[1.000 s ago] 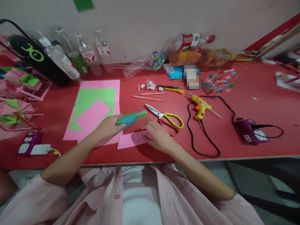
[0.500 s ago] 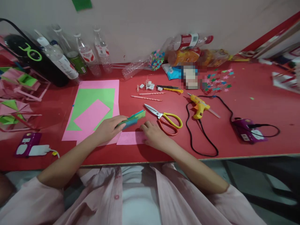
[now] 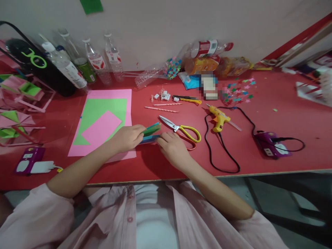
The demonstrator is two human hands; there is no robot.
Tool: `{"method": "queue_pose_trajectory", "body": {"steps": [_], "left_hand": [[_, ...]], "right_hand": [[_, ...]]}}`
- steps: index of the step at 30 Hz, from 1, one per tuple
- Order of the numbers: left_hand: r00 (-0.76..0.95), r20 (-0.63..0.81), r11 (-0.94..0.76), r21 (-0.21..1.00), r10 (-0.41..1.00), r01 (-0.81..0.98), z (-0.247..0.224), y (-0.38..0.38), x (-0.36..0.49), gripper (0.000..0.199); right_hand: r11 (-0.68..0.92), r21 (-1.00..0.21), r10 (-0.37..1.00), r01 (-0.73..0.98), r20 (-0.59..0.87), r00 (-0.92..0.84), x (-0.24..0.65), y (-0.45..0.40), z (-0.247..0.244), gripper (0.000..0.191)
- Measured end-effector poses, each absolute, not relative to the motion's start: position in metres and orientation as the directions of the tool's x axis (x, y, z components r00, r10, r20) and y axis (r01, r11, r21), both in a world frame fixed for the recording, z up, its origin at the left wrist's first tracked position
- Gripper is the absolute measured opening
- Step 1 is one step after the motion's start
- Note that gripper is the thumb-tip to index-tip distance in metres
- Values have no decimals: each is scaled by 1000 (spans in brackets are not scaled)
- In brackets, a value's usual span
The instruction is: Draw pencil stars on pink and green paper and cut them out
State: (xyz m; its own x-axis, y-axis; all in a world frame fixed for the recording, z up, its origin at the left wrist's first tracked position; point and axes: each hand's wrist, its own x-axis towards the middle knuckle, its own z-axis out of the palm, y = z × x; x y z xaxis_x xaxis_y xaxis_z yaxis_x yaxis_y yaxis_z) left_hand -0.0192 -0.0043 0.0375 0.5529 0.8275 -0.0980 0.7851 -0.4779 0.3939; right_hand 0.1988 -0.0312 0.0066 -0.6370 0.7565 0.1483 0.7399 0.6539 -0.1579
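My left hand (image 3: 131,138) is closed on a small bundle of green and blue paper pieces (image 3: 151,130), held just above the table. My right hand (image 3: 172,147) has its fingers curled at the right end of the bundle's lower blue edge, where a thin pink edge shows below the blue. Its fingertips are partly hidden. Right behind my right hand lie scissors (image 3: 169,123) with one yellow and one red handle, blades pointing away to the left. Left of the bundle, a pink paper piece (image 3: 102,128) rests on a green sheet (image 3: 103,103), over a larger pink sheet (image 3: 109,92).
A yellow glue gun (image 3: 220,119) with a looping black cord lies right, near a purple power socket (image 3: 271,143). Two striped sticks (image 3: 162,109) and a yellow cutter (image 3: 190,100) lie behind. Plastic bottles (image 3: 97,60) and a black flask (image 3: 38,65) stand along the wall.
The pink strip that lay flat under my right hand has left the table and sits at the bundle's lower edge. My right hand has come up against the bundle.
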Motion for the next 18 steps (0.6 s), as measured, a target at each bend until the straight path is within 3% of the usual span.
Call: {"method": "queue_pose_trajectory", "body": {"steps": [4,9,11,15,18], "left_hand": [[582,-88,-473,491,809,732,34,-11,-24,32],[507,-99,-391,518,856,761,23,-16,-27,42],[482,-114,-365,511,869,778,22,-15,-25,41],[457,-140,-344,478,878,808,23,-15,-24,34],[429,-155,-307,492,890,815,23,-16,-27,35]], "right_hand": [[689,-164,704,706,383,-598,196,-20,-3,22],[699,-232,675,676,524,-519,183,-16,-6,17],[683,-261,687,682,547,-478,178,-15,2,21],[799,-266,595,538,471,-651,170,-3,21,22],[726,-479,684,494,430,-589,179,14,23,20]]}}
